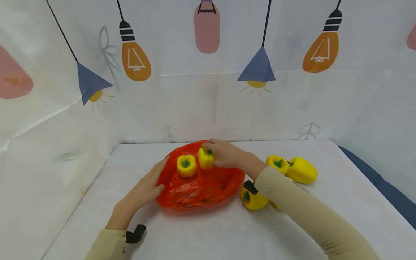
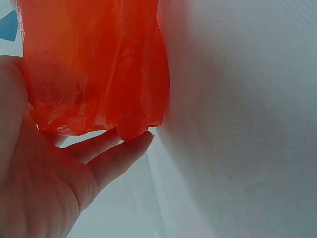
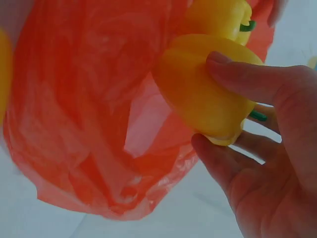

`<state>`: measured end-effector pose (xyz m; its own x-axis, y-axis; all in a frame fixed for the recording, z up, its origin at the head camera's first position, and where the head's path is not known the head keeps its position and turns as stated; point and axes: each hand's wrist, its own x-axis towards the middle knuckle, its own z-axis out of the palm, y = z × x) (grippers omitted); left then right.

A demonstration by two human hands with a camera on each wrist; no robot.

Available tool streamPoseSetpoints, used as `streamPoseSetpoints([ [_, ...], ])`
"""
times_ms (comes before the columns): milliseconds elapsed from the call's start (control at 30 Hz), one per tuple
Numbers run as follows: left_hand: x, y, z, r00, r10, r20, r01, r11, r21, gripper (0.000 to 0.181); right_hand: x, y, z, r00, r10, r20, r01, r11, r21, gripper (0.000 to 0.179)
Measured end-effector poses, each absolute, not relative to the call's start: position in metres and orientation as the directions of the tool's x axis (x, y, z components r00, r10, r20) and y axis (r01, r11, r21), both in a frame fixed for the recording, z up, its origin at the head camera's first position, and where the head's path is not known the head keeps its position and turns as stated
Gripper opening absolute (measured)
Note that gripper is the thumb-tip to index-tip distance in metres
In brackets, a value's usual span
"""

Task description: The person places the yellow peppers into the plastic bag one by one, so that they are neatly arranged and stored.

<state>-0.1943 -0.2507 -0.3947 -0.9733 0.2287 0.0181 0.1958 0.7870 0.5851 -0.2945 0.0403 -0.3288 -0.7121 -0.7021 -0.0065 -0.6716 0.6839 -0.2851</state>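
A red plastic bag (image 1: 201, 193) lies spread on the table with its mouth open. One yellow bell pepper (image 1: 186, 170) sits in it, green stem up. My right hand (image 1: 225, 153) grips a second yellow bell pepper (image 1: 205, 160) over the bag, right beside the first. In the right wrist view, thumb and fingers pinch this pepper (image 3: 208, 94) from both sides near its stem end. My left hand (image 1: 147, 186) rests against the bag's left edge. Its fingers (image 2: 121, 158) extend loosely along the red plastic (image 2: 94, 64) in the left wrist view.
To the right of the bag are more yellow bell peppers: one near (image 1: 255, 200), one farther back (image 1: 276, 163) and one on its side (image 1: 303, 170). My right sleeve (image 1: 292, 202) partly covers this group. A white wall sheet (image 1: 195, 108) with printed lamps stands behind the table (image 1: 201, 238).
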Motion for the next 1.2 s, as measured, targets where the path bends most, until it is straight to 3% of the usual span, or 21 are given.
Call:
streamPoseSetpoints([
  [467,-0.194,-0.249,-0.394,-0.970,0.238,0.041,0.217,0.785,0.580,0.087,-0.298,0.021,-0.342,-0.746,-0.660,-0.091,-0.656,0.751,-0.075,0.068],
  [1200,-0.195,-0.250,-0.394,-0.966,0.255,0.048,0.236,0.790,0.566,0.089,-0.295,0.027,-0.336,-0.744,-0.664,-0.078,-0.652,0.746,-0.134,0.070],
])
